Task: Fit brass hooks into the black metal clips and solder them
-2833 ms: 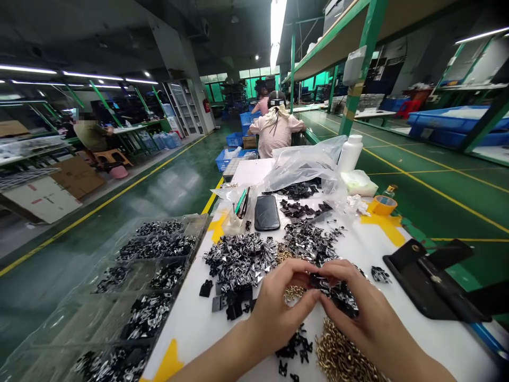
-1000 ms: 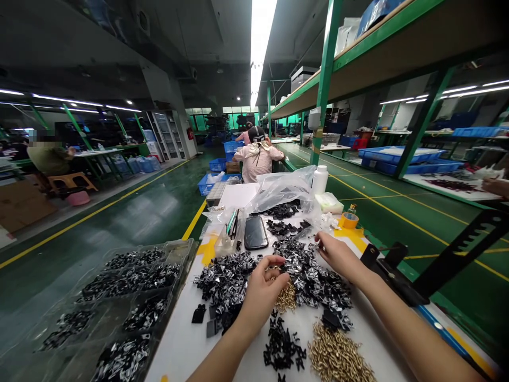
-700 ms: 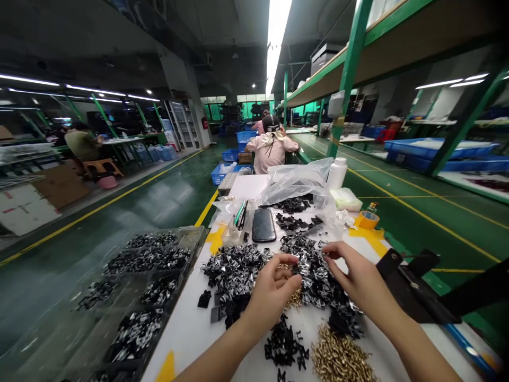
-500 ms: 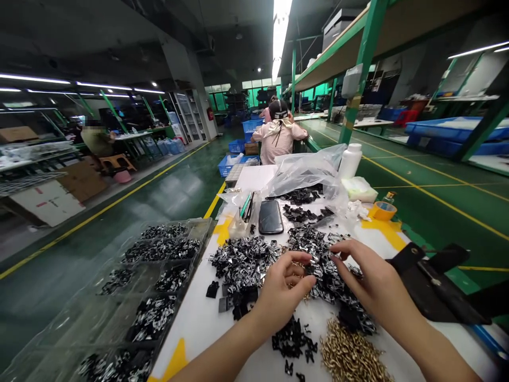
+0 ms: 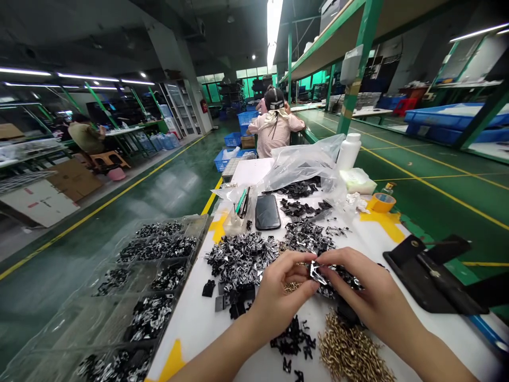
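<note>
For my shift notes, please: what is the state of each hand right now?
Left hand: closed, holding a small black-and-silver metal clip.
Right hand: closed, also on that clip.

One left hand (image 5: 280,300), one right hand (image 5: 377,297), one smartphone (image 5: 268,212), one white bottle (image 5: 349,152), one tape roll (image 5: 384,202).

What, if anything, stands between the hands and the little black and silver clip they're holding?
Nothing visible does: the left hand and right hand both meet on the black-and-silver metal clip. The loose clips lie beneath the hands, not between them.
</note>
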Tool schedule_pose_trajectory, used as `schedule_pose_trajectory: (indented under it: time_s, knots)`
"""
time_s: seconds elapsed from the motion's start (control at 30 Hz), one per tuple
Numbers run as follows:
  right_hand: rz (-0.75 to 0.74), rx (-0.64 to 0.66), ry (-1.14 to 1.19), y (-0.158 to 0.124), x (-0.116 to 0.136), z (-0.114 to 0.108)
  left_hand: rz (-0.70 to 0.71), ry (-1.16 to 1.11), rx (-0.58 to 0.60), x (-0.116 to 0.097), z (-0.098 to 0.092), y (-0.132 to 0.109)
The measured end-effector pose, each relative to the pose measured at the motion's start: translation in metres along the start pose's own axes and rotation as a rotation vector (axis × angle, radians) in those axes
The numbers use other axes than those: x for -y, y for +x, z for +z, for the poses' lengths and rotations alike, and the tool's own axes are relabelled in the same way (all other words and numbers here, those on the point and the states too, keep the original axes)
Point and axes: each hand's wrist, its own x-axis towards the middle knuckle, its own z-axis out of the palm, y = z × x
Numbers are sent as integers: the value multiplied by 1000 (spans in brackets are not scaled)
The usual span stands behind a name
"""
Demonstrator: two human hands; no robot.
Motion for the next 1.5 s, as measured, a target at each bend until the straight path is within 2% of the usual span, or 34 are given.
schedule_pose_trajectory:
  time_s: [0.33,0.63,0.87,1.17,1.5]
  knots:
    - [-63,-9,-34,1,-1,0,-53,-71,-33,1,0,0]
    - [-28,1,-129,-1,-4,1,-151,-166,-102,5,-3,3]
    - [-23,32,-155,-1,-4,0,-140,-176,-105,5,-3,2]
    - [-99,15,-230,-1,-7,2,-131,-157,-106,5,-2,2]
    - [-30,33,-176,-1,-3,1,-75,-14,-89,7,-4,2]
